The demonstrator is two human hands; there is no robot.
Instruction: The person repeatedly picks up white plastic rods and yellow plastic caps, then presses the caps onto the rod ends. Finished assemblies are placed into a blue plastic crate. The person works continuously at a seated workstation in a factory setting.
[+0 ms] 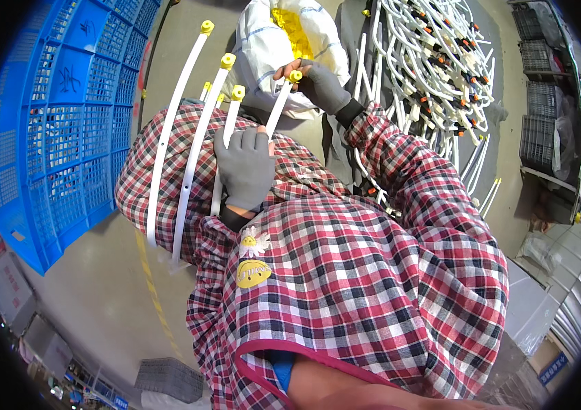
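Note:
My left hand (246, 167), in a grey fingerless glove, is closed around a short white tube (277, 109) that slants up out of it. At the tube's upper end, the fingers of my right hand (318, 83), gloved the same way, pinch a yellow cap (294, 76). Several other white tubes (195, 147) with yellow caps lie across my lap, left of and partly under my left hand. Just beyond my hands stands a white woven sack (255, 42) holding small yellow pieces (293, 31).
A heap of white tubes (427, 61) with black and orange fittings lies on grey sheeting at the far right. Stacked blue plastic crates (65, 137) rise on the left. Shelves with dark baskets (540, 130) line the right edge. A grey crate (167, 379) sits on the floor at lower left.

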